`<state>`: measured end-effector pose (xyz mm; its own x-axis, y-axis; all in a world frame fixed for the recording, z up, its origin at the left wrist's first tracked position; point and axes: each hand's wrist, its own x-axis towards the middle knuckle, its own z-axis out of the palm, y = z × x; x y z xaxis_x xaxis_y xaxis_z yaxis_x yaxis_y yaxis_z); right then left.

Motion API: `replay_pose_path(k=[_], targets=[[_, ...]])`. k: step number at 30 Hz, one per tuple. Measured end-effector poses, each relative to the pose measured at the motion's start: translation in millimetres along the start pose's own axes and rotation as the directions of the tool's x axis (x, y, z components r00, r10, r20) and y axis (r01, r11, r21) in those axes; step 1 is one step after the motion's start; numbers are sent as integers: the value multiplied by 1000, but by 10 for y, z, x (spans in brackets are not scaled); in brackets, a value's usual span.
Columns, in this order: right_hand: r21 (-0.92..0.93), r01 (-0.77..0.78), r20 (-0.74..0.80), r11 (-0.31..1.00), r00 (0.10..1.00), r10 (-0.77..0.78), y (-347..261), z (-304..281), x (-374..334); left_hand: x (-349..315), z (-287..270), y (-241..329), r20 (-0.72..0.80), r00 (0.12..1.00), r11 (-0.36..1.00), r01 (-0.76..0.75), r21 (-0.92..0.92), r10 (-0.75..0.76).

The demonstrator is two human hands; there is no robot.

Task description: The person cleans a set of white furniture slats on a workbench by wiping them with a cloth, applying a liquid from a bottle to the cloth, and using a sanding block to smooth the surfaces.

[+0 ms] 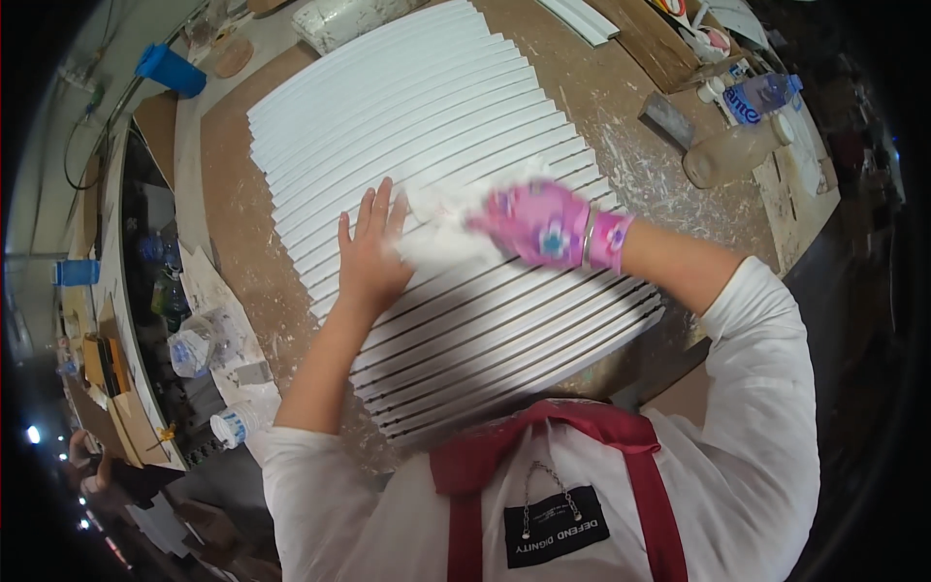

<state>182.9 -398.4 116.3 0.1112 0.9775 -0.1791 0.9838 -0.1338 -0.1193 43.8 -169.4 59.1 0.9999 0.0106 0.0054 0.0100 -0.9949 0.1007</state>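
A broad row of white slats (407, 107) lies side by side on the brown work board, running from the far side to just in front of me. My left hand (373, 262), bare, rests with its fingers spread on the slats left of the middle. In a pink flowered glove, my right hand (545, 225) is closed on a crumpled white cloth (444, 233) and presses it on the slats. The cloth is blurred, and its left end reaches the thumb side of my left hand. The gloved fingertips are partly hidden in it.
A grey block (666, 120), a cloudy jar (727, 155) and a plastic bottle (761, 95) stand at the right. Far left is a blue cup (172, 70). A clear container (201, 344) and a white cup (233, 425) line the left edge. Another person (97, 475) is at lower left.
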Motion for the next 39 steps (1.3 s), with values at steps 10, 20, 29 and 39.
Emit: replay_pose_path(k=[10,20,29,39], targets=[[472,-160,-509,867,753,416,1128,-297,-376,486,-294,-660,-343,937,993,26,-117,-66],[876,-336,8,347,728,686,1535,241,579,941,53,-1227,-169,897,911,411,-18,-408],[172,-402,-342,899,832,437,1666,-757,1283,1276,-129,-1457,-314,880,933,351,-78,-357],[-18,-320,-558,947,790,256,2133,184,1223,1862,86,-1982,-241,861,889,458,-18,-449]])
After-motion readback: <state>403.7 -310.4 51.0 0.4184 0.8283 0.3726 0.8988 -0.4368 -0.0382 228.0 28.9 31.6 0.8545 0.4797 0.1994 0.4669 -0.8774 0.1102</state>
